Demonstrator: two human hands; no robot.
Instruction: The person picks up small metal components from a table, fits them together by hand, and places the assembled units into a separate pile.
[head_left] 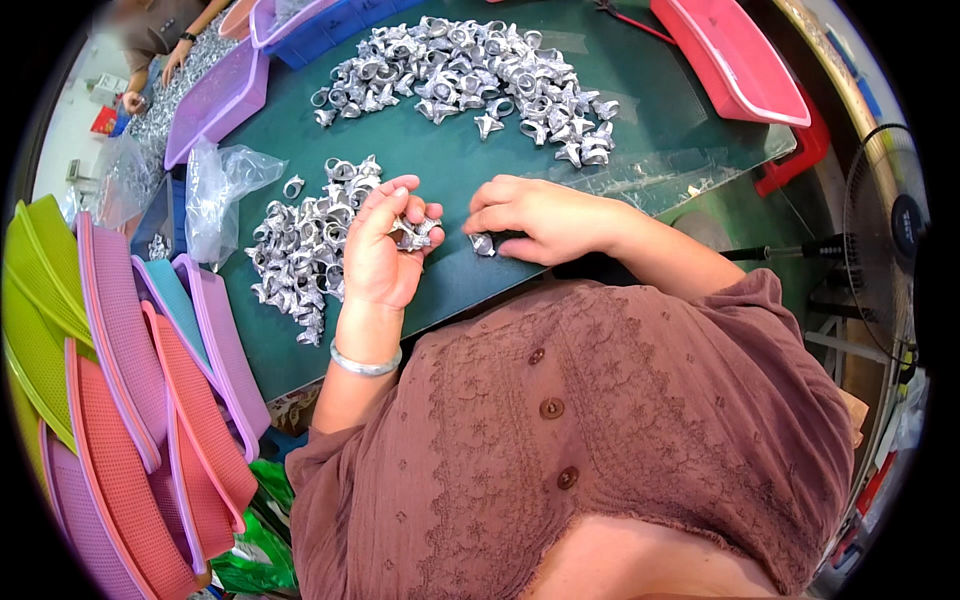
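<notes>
Silver-grey metal rings with chunky tops lie on a dark green table (420, 145) in two heaps. My left hand (380, 262) is turned palm up beside the left heap (300, 245), its fingers curled round several rings (411, 234). To its right, my right hand (548, 217) is low over the table's near edge, palm down with bent fingers. A single ring (483, 244) shows at its fingertips, between thumb and fingers, touching or close to the tabletop. Beyond both hands spreads the larger far heap (450, 75).
Stacked plastic baskets (120, 440) in green, pink and purple crowd the left side. Clear plastic bags (222, 195) and a purple tray (215, 105) line the table's left edge. A pink tray (735, 60) sits far right, near a black fan (880, 240). Another person's hand (176, 58) is far left.
</notes>
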